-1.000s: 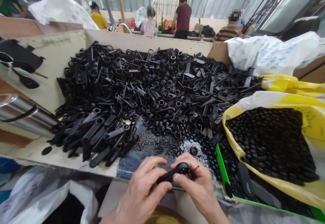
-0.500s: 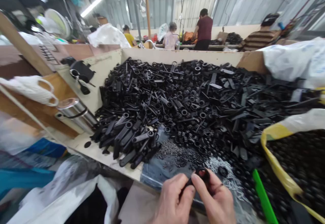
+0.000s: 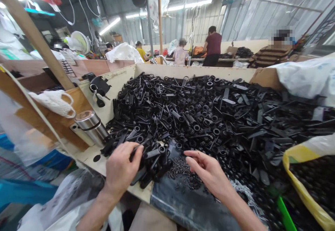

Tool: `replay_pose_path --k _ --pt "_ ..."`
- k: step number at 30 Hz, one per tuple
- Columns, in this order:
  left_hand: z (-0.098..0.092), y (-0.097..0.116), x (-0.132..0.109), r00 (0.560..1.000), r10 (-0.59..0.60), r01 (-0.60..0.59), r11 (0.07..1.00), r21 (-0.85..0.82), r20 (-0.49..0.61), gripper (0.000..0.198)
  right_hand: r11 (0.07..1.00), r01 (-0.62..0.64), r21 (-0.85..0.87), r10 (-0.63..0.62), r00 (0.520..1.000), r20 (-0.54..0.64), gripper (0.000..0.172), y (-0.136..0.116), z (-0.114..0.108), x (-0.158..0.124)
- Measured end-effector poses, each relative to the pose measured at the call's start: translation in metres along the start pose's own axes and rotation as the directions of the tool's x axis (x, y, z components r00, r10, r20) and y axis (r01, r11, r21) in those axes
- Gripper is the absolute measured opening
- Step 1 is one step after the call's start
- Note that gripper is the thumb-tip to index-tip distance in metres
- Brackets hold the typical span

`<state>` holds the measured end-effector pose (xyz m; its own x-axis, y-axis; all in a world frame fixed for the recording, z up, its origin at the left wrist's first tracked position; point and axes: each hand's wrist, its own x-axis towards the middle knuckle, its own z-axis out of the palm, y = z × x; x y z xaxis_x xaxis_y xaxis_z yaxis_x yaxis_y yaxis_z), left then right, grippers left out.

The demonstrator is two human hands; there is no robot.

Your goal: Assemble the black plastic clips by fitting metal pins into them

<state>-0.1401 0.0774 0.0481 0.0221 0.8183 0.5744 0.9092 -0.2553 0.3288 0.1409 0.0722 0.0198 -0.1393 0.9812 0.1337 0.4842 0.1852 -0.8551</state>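
Note:
My left hand (image 3: 121, 166) is closed, thumb against curled fingers, over the front left group of flat black handle-like parts with ring ends (image 3: 154, 151). A black plastic part (image 3: 134, 152) shows between its thumb and fingers; most of it is hidden. My right hand (image 3: 205, 168) hovers at the edge of a heap of tiny dark metal pieces (image 3: 180, 171), index finger stretched left and thumb a little apart. I see nothing clearly held in it. Under the small pieces lies a dark sheet (image 3: 180, 203).
A large heap of black ring-ended parts (image 3: 193, 119) fills the walled bench (image 3: 227, 71). At left stand a steel flask (image 3: 90, 124) and hanging keys (image 3: 99, 100). To the right are a yellow-edged sack (image 3: 294, 166), a green strip (image 3: 285, 213) and pale thin pieces (image 3: 243, 192). Several people work behind.
Both hands were together at the front, holding a black ring-ended part. They have separated: the left moved left to the grouped parts, the right up to the tiny pieces. The view has shifted.

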Motion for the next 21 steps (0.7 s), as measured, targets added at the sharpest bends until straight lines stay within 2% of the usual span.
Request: replay_pose_path --k 3,6,10,12,15,21 --pt "0.007 -0.02 0.01 0.999 0.0 0.005 0.993 0.121 -0.041 0.025 0.952 0.081 -0.295 -0.081 0.997 0.013 0.024 -0.004 0.003 0.04" --pt "0.017 -0.025 0.008 0.997 0.023 0.0 0.958 0.288 -0.077 0.019 0.887 0.077 -0.455 -0.091 0.996 -0.009 0.022 -0.008 0.012 0.08" --pt "0.027 -0.028 0.001 0.982 0.056 -0.003 0.958 0.287 -0.178 0.021 0.764 0.098 -0.638 -0.061 0.995 0.08 0.015 -0.014 0.027 0.116" --pt "0.03 -0.032 -0.001 0.975 0.066 -0.007 0.963 0.271 -0.21 0.024 0.708 0.148 -0.691 -0.046 0.985 0.164 0.009 -0.017 0.035 0.126" --pt "0.03 -0.036 -0.004 0.978 0.056 -0.004 0.968 0.25 -0.202 0.025 0.646 0.216 -0.732 -0.035 0.967 0.254 0.012 -0.022 0.043 0.133" --pt "0.029 -0.037 -0.008 0.983 0.009 0.03 0.977 0.209 -0.181 0.022 0.556 0.231 -0.798 0.027 0.955 0.295 0.015 -0.029 0.048 0.134"
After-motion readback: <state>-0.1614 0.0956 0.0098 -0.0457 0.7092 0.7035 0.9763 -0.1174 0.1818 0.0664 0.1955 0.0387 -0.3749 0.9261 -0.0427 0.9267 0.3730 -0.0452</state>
